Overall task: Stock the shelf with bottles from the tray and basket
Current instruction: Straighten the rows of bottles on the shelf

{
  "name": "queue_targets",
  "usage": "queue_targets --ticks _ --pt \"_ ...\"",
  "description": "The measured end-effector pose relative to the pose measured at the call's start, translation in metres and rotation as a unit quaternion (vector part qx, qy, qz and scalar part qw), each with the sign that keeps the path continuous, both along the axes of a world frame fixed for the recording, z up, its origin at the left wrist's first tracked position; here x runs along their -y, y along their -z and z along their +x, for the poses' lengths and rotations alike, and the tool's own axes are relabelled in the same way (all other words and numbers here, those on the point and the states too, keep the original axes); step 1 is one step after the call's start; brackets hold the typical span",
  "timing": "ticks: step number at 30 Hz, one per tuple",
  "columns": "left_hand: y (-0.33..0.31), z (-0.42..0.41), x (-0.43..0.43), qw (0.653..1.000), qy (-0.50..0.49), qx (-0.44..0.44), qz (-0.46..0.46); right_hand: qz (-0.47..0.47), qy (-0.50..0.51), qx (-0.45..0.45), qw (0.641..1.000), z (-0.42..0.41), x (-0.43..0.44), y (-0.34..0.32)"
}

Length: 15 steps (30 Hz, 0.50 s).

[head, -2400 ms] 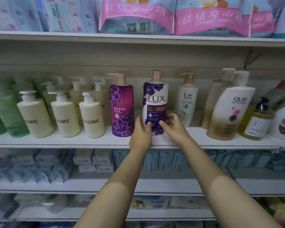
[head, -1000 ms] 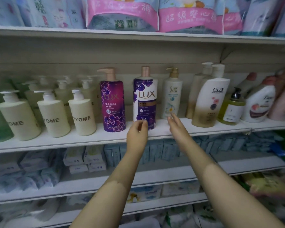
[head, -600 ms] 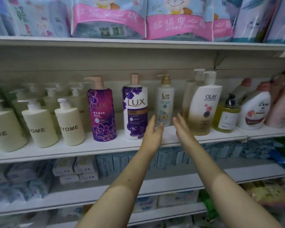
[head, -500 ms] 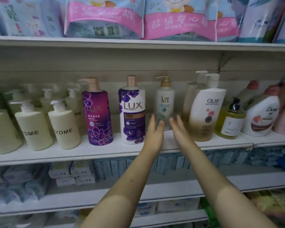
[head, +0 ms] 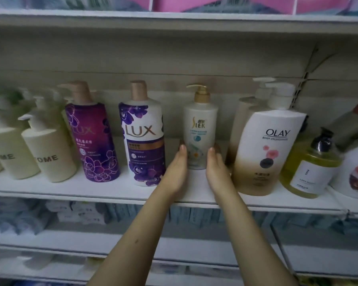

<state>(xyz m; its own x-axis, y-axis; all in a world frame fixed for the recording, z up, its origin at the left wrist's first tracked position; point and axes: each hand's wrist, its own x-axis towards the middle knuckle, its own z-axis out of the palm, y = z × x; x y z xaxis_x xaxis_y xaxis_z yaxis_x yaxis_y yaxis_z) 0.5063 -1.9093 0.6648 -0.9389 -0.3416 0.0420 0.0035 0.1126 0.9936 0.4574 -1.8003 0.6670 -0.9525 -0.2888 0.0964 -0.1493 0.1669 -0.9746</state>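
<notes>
Slek pump bottle (head: 201,129) upright on shelf (head: 112,188), white Lux bottle (head: 143,137) at its 9 o'clock, Olay bottle (head: 267,153) at 3 | left hand (head: 175,172), right hand (head: 217,172) flat, straight-fingered, flanking its base | step: aligning, probably | next: gentle even nudge

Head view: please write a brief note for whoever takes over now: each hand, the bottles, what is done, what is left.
Left hand: fingers straight, alongside the lower left side of the white SLEK bottle.
Right hand: the same on its right side.
The bottle stands upright on the shelf, between the white LUX bottle and the OLAY bottle.
Done: this bottle is on the shelf.
Left: probably square it, let go; tray and basket are not in view.
</notes>
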Motion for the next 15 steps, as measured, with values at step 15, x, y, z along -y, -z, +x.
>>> queue_targets --ticks 15 --pt "-0.004 0.062 -0.009 0.977 -0.128 -0.090 -0.142 0.019 0.008 -0.068 0.997 0.048 -0.027 -0.003"
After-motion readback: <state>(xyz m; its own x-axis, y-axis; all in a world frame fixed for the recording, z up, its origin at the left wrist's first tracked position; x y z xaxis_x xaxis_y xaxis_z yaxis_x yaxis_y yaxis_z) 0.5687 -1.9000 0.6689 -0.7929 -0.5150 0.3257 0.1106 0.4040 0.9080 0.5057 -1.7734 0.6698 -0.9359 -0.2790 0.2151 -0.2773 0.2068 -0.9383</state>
